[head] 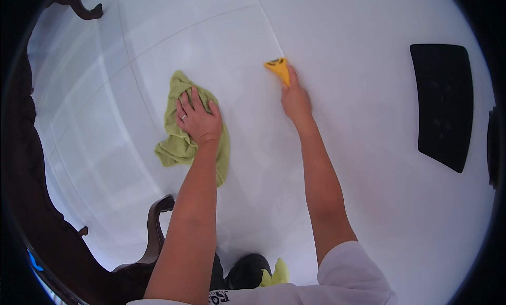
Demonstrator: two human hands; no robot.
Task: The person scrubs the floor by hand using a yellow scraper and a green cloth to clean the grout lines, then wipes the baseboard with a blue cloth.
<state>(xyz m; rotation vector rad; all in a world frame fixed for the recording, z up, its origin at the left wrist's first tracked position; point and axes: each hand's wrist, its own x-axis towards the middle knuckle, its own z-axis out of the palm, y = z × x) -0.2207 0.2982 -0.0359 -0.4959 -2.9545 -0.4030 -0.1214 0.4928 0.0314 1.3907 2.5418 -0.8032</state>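
My left hand [199, 119], with a ring on one finger, lies with its fingers spread on a crumpled green cloth [223, 154] on the white tiled floor [253, 202]. The cloth reaches out beyond the hand on all sides. In my right hand [296, 101] is a small yellow tool [279, 69] with dark markings, its wider end at a pale grout line between tiles. My fingers hide part of its narrow end, and its exact kind cannot be told.
Carved dark wooden furniture [23, 178] runs along the left edge, with a curved leg [154, 226] near my left forearm and another [87, 12] at the upper left. A flat black panel [444, 107] lies at the right. Pale green material [280, 271] shows beside my dark-clad knee [249, 271].
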